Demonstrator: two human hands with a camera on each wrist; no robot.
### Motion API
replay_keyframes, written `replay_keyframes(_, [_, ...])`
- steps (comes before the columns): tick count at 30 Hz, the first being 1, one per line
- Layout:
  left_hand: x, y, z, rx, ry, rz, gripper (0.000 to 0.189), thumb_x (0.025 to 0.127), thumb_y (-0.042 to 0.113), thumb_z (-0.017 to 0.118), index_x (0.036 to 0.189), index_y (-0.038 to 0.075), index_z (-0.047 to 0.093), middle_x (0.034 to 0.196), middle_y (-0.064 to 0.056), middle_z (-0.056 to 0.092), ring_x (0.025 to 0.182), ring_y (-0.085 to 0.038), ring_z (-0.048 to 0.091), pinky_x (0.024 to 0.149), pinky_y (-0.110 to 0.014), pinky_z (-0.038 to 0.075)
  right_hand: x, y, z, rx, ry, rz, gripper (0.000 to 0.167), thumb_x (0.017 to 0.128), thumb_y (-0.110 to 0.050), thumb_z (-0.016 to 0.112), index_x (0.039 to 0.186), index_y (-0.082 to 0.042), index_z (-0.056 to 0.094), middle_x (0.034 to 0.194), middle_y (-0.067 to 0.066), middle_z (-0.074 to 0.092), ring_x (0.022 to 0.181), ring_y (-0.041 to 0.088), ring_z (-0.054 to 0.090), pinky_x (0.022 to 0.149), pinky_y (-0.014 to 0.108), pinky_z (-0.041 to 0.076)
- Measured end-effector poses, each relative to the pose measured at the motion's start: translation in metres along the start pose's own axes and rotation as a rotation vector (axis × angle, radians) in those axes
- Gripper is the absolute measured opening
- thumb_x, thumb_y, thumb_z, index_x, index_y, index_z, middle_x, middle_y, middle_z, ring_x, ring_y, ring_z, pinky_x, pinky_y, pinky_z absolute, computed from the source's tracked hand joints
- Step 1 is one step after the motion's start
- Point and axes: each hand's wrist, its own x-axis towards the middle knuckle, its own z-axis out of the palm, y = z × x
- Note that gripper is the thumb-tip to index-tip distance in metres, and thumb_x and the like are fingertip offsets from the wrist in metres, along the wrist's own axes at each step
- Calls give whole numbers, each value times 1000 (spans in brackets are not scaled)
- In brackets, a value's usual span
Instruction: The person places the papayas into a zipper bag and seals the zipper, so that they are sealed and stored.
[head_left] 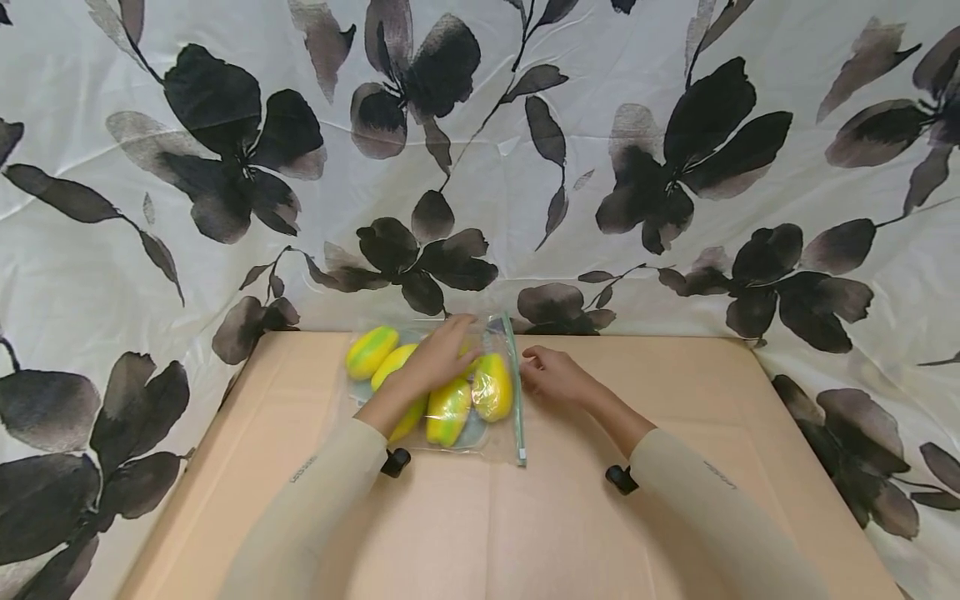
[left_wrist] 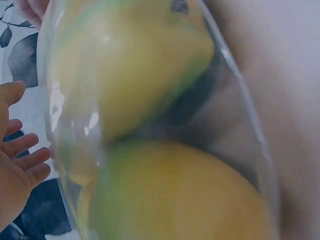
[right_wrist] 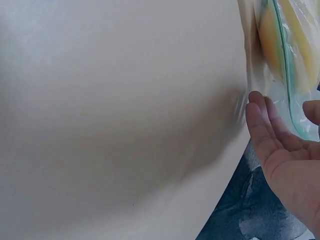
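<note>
A clear zip bag (head_left: pixel 480 448) lies on the cardboard, holding several yellow fruits (head_left: pixel 492 388) with green streaks, shaped like mangoes. Its green zip strip (head_left: pixel 519 417) runs down the right side. My left hand (head_left: pixel 442 354) reaches over the bag's far part, fingers extended. The left wrist view has this hand (left_wrist: pixel 20 165) at the left edge, fingers loosely spread beside the bulging plastic. Close to the zip strip, my right hand (head_left: pixel 558 377) has its fingers gently bent. Thumb and fingers of that hand (right_wrist: pixel 290 160) stand apart in the right wrist view, near the zip edge.
A large cardboard sheet (head_left: pixel 570 517) forms the work surface. Behind it and at both sides hangs or lies a white cloth (head_left: pixel 540 200) with dark flowers. Each wrist carries a small black device (head_left: pixel 621 479) below the sleeve cuff.
</note>
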Motion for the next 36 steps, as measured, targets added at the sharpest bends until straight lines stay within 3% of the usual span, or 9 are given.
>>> replay_keyframes(4, [-18,-12,-8,-11,34,-3,63,103,30,63,156,7,39,160,-15,43,149,-34,40,123,-52,35,7,-1,6,12,-9,-4,50,106,-29,54,143,4,52,107,9,77,85,20,73,73,28,60])
replay_keyframes(9, [-44,-32,-15,-21,77,-17,65,103,30,63,157,6,37,161,-15,41,151,-34,38,124,-52,33,11,-4,13,57,-28,-6,36,105,-22,57,130,4,60,98,9,77,79,21,72,69,29,61])
replay_keyframes(14, [-67,-50,-20,-21,120,-33,63,102,29,64,154,4,39,158,-17,43,150,-36,37,124,-53,32,13,-5,18,26,-18,-14,26,106,-20,58,121,1,62,86,5,74,73,19,70,65,26,58])
replay_keyframes(21, [-97,-77,-30,-30,183,-145,65,103,30,61,153,-3,36,162,-26,33,152,-43,29,125,-59,25,10,-6,21,91,-30,12,27,106,-16,57,128,0,57,86,9,69,65,23,70,62,33,63])
replay_keyframes(28, [-111,-106,-26,-155,219,-269,80,107,38,53,161,-5,13,167,-32,12,154,-51,18,123,-67,21,6,-6,23,101,-12,10,25,107,-15,56,128,-2,55,87,11,66,60,19,69,57,31,62])
replay_keyframes(33, [-116,-115,-23,-287,201,-339,84,108,44,46,163,-3,4,167,-33,11,154,-53,15,123,-68,18,4,-6,23,49,3,0,25,107,-16,55,129,-4,55,87,10,65,60,18,68,57,29,60])
replay_keyframes(36, [-118,-118,-20,-356,181,-378,83,109,47,43,164,0,4,168,-32,14,153,-53,20,123,-67,22,1,-5,22,22,10,-7,25,107,-16,55,130,-5,55,87,9,64,60,18,67,57,28,59])
